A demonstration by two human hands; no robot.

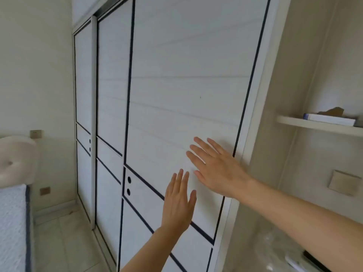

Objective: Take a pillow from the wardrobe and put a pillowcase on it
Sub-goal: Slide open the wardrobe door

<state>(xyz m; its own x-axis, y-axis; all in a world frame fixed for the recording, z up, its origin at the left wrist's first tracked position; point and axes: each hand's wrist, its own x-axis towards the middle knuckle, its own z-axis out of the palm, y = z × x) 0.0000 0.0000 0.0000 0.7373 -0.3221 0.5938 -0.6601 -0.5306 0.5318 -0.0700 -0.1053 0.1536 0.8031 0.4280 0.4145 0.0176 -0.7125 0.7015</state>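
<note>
A white wardrobe (176, 65) with dark trim lines fills the middle of the view, and its sliding doors are closed. My right hand (218, 169) lies flat against the nearest door panel with fingers spread. Lower and to the left, my left hand (179, 203) is also held flat at the same door, fingers apart. Neither hand holds anything. Two round dark holes (128, 185) sit on the door's left edge. No pillow or pillowcase is visible.
A bed with a white mattress (11, 228) and a padded headboard (17, 160) stands at the left. A wall shelf (322, 126) at the right carries a book. A tiled floor strip (64, 242) runs between bed and wardrobe.
</note>
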